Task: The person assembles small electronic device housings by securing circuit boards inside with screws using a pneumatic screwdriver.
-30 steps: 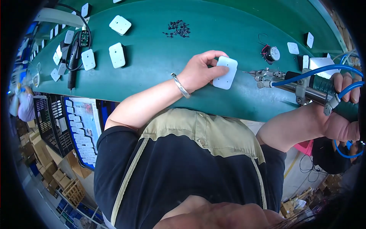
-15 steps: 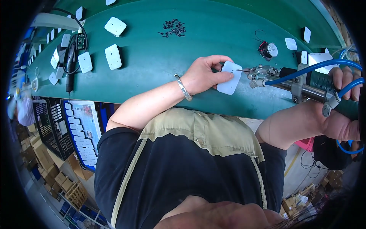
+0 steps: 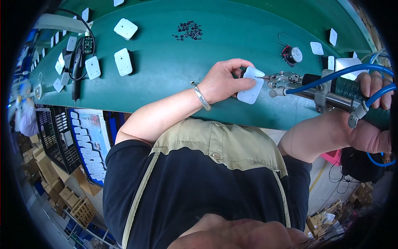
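Observation:
My left hand (image 3: pixel 222 83) is closed round a white rounded-corner plastic casing (image 3: pixel 251 93), thumb on its face and fingers behind it. Small holes dot the casing's face. From the right, the fine tip of a powered screwdriver (image 3: pixel 340 99) meets the casing near its upper edge, just beyond my thumb. My right hand (image 3: pixel 375 91) wraps round the screwdriver's dark green grip at the picture's right rim, which cuts off part of that hand. Blue air hoses (image 3: pixel 327 79) run along the tool.
Small black screws (image 3: pixel 188 31) lie in a heap at the far middle of the green table (image 3: pixel 161 54). A small round speaker-like part (image 3: pixel 295 54) with wires sits at the right. More white casings (image 3: pixel 123 62) and a black electric screwdriver (image 3: pixel 76 68) are on the left.
My left hand and the casing have shifted very slightly to the right and down. The screwdriver tip stays against the casing, and both grips are unchanged.

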Available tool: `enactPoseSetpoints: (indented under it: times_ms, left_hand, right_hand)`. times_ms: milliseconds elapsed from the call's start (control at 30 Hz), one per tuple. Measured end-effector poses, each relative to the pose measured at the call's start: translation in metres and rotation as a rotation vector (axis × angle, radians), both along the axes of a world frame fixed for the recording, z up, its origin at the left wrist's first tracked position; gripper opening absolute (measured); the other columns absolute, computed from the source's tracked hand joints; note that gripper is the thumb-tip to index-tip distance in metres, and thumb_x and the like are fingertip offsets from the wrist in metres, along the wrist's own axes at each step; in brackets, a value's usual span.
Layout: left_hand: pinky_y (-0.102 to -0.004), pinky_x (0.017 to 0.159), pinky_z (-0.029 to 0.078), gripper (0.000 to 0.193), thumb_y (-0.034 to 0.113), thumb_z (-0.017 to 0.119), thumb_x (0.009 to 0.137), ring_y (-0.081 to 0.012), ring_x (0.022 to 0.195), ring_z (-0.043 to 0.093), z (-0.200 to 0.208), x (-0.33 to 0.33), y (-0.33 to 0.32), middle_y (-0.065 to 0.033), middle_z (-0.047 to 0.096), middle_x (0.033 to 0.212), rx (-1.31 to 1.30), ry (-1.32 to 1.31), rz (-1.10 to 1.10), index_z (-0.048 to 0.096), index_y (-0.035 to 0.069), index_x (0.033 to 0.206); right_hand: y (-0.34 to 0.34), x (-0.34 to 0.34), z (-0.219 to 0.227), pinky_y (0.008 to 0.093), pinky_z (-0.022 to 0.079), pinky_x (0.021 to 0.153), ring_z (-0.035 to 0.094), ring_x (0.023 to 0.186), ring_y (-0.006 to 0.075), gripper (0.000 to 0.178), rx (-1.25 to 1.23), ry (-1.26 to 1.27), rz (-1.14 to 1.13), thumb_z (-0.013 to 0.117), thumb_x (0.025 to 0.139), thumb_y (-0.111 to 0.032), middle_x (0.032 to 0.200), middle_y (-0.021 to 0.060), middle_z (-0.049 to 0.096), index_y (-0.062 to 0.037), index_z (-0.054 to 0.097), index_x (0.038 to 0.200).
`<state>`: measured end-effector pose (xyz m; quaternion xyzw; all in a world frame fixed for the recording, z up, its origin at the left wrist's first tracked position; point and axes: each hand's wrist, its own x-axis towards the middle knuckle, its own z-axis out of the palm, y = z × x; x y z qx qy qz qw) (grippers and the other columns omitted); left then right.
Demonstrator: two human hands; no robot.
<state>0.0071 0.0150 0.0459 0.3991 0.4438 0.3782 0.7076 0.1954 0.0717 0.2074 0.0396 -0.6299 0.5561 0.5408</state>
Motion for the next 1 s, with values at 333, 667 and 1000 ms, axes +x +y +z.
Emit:
enactPoseSetpoints:
  times_ms: [333,667,1000]
  left_hand:
    - [-0.0189,0.050,0.045,0.029,0.009,0.066,0.073,-0.0046,0.064,0.054,0.002,-0.001,0.003,0.0031,0.054,0.072,-0.012,0.129,-0.048,0.060,0.009,0.102]
    - [-0.0196,0.047,0.042,0.032,0.012,0.066,0.073,-0.0048,0.060,0.052,-0.015,-0.027,0.003,0.0026,0.053,0.069,0.025,0.116,0.197,0.058,0.006,0.103]
    - [-0.0252,0.064,0.054,0.044,0.013,0.062,0.080,-0.0145,0.080,0.061,-0.013,-0.014,0.001,-0.0063,0.061,0.091,-0.259,-0.306,0.037,0.044,0.006,0.120]
  right_hand:
    - [0.000,-0.002,-0.003,0.0284,0.045,0.040,0.055,0.058,0.0179,0.041,-0.082,0.107,0.118,0.043,0.088,-0.040,0.086,0.0163,0.059,-0.0043,0.047,0.108]
    - [-0.027,-0.009,0.017,0.0270,0.049,0.042,0.056,0.053,0.0195,0.043,-0.380,-0.039,-1.400,0.047,0.087,-0.040,0.082,0.0193,0.059,-0.0050,0.044,0.112]
    - [-0.017,0.016,0.003,0.0272,0.050,0.047,0.055,0.056,0.0228,0.050,-0.142,0.116,-0.085,0.044,0.088,-0.043,0.084,0.0198,0.058,-0.0038,0.039,0.117]
